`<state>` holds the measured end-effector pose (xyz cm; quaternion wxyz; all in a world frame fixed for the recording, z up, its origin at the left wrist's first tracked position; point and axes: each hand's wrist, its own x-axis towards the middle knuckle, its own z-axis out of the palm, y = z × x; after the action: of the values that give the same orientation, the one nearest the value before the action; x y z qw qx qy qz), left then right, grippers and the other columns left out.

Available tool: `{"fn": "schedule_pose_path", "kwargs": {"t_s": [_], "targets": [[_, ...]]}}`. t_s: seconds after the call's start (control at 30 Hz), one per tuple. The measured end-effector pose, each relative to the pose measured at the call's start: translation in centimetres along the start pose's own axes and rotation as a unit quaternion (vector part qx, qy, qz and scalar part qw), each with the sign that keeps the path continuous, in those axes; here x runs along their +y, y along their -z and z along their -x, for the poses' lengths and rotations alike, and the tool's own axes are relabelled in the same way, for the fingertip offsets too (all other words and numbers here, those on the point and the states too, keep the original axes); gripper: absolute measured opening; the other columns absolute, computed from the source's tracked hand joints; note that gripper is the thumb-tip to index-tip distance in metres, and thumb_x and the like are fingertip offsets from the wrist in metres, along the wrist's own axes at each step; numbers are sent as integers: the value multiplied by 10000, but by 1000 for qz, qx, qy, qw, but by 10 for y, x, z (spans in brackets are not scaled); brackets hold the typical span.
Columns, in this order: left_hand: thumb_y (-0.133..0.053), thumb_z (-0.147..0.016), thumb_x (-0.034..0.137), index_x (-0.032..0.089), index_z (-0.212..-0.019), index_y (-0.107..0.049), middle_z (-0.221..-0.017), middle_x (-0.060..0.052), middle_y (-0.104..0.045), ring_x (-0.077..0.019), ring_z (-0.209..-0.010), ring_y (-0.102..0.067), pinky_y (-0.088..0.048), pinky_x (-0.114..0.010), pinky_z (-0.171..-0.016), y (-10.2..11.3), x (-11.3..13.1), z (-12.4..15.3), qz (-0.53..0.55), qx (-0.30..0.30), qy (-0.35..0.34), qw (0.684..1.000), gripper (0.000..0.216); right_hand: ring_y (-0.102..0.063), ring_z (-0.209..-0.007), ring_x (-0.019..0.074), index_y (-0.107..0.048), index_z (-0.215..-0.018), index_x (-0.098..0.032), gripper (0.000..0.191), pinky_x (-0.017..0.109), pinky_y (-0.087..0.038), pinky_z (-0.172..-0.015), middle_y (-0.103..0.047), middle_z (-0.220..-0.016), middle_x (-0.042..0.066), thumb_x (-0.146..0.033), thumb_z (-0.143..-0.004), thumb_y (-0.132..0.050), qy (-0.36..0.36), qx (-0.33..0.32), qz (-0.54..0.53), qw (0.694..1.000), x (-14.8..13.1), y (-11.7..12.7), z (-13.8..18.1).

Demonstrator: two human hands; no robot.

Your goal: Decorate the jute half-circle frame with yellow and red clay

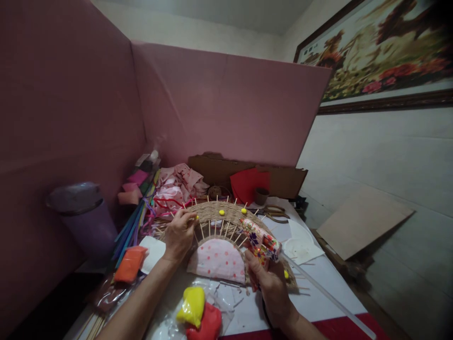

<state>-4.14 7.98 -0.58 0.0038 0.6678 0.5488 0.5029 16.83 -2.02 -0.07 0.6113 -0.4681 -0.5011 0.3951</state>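
My right hand is wrapped round a flower-patterned glue gun, with a long translucent glue stick sticking out of its back. The tip points toward a woven straw arch with thin wooden sticks through it. At the arch's left side, my left hand pinches a small yellow dot, which is partly hidden by the fingertips. More yellow dots sit along the weave. Inside the arch lies a half-round of pale pink dotted cloth.
Bagged yellow clay and red clay lie in front, an orange pack at left. Scissors, a brown cup and red sheets stand behind. Pink cloth is heaped at the back, near a purple bin.
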Motion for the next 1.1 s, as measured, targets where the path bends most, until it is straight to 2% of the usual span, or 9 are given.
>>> {"fn": "schedule_pose_path", "kwargs": {"t_s": [0.1,0.17,0.27,0.5,0.73,0.9,1.1], "targets": [[-540,-787,229,210,-811,-663,-866,-16,-616,-151,-761,-599,-446,-246,-674,0,2,0,-6,-7,5,1000,126,-316,-329,67,-444,-471,-175,431,210,-262,-342,-340,-365,-61,-461,-740,-623,-6,-11,6,1000,1,0,0],[-542,-784,226,204,-805,-666,-857,-16,-612,-149,-755,-592,-440,-242,-668,-1,3,0,-10,-10,3,1000,128,-315,-328,64,-505,-532,-162,387,204,-261,-338,-345,-381,-68,-468,-738,-624,-17,-12,7,1000,1,0,1],[-543,-781,226,198,-780,-669,-843,-18,-607,-146,-743,-585,-431,-238,-661,-2,3,0,-19,-13,3,1000,129,-316,-334,65,-599,-725,-146,322,197,-262,-331,-357,-410,-79,-466,-730,-635,-25,-3,-3,1000,0,0,1],[-545,-790,248,209,-768,-681,-821,-12,-605,-137,-701,-576,-413,-233,-626,-4,1,-1,-46,-21,12,999,144,-323,-334,66,-609,-783,-132,346,194,-264,-334,-368,-401,-76,-476,-751,-615,-15,-21,-12,1000,4,1,-1],[-500,-829,277,209,-787,-690,-830,-26,-602,-146,-718,-578,-414,-242,-646,-4,0,0,-59,-31,-9,998,206,-335,-347,71,-590,-705,-147,313,205,-282,-346,-374,-411,-70,-456,-741,-631,-19,-11,-18,1000,-1,-1,1],[-510,-812,243,223,-865,-673,-879,-26,-603,-158,-766,-586,-410,-240,-661,-5,2,0,-54,-6,13,998,172,-338,-329,75,-517,-567,-170,364,212,-281,-335,-372,-386,-61,-476,-727,-630,-24,-6,-4,1000,-2,-1,1],[-500,-816,222,215,-773,-659,-844,-21,-584,-142,-715,-574,-393,-229,-623,-5,4,0,-73,-17,9,997,165,-343,-342,79,-481,-540,-179,381,214,-298,-354,-366,-382,-61,-475,-735,-622,-14,-6,7,1000,-5,-1,1]]}}
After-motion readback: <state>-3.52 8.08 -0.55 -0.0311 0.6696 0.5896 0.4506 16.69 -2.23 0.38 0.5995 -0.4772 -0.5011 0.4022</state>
